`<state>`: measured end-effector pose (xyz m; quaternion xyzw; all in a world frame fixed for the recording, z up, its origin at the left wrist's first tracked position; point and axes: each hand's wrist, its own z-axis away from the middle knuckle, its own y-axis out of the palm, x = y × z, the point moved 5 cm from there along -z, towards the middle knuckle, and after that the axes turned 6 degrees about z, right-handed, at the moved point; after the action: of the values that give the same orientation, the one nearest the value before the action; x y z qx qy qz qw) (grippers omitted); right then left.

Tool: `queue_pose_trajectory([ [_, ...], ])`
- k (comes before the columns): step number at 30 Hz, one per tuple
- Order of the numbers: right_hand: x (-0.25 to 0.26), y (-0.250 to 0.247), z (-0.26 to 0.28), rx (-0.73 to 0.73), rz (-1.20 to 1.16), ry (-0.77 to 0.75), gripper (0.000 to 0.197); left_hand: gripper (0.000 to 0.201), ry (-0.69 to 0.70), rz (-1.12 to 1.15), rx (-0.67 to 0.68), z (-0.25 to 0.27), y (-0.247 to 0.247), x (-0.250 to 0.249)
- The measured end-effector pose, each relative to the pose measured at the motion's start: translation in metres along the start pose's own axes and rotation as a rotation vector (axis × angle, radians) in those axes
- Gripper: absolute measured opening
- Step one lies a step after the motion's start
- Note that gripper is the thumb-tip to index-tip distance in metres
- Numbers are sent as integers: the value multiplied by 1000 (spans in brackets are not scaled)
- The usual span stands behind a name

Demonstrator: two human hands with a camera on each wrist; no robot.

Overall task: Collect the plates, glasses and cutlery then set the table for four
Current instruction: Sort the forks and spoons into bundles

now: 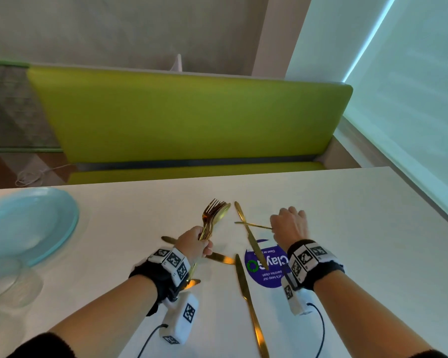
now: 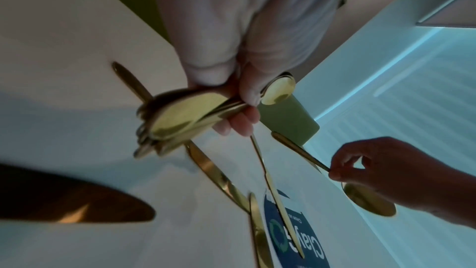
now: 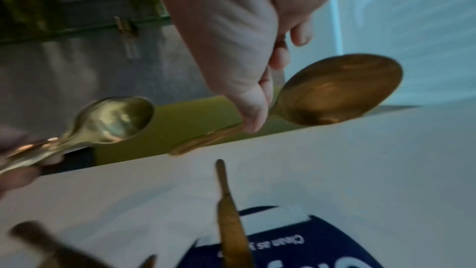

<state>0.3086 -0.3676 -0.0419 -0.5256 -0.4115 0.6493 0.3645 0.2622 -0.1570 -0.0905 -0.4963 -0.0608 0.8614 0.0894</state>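
My left hand (image 1: 202,244) grips a bundle of gold forks and spoons (image 1: 215,215) by the handles, heads pointing away from me; the left wrist view shows the same bundle (image 2: 185,117) in my curled fingers. My right hand (image 1: 282,226) pinches a single gold spoon (image 1: 254,224) just above the table, its handle sticking out to the left and its bowl (image 3: 340,91) beyond my fingers. Three gold knives lie on the white table (image 1: 360,228): one diagonal knife (image 1: 248,233) between my hands, one (image 1: 246,293) nearer me, one (image 1: 221,258) under my left hand.
A stack of pale blue plates (image 1: 29,223) sits at the table's left, with clear glasses (image 1: 11,285) in front of it. A round blue sticker (image 1: 267,270) lies under the knives. A green bench (image 1: 192,117) runs behind the table, and a window blind (image 1: 411,99) is on the right.
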Motion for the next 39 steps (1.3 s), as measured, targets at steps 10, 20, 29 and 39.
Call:
queue_pose_trajectory([
  [10,170,-83,117,-263,169,-491,24,18,105,-135,79,84,-70,40],
  [20,311,-122,235,-281,60,-550,22,29,167,-286,369,209,-149,139],
  [29,389,-121,285,-132,-72,-487,26,28,90,-216,392,259,-202,212],
  [39,447,-117,293,-47,-233,-472,34,25,112,-736,155,257,-287,255],
])
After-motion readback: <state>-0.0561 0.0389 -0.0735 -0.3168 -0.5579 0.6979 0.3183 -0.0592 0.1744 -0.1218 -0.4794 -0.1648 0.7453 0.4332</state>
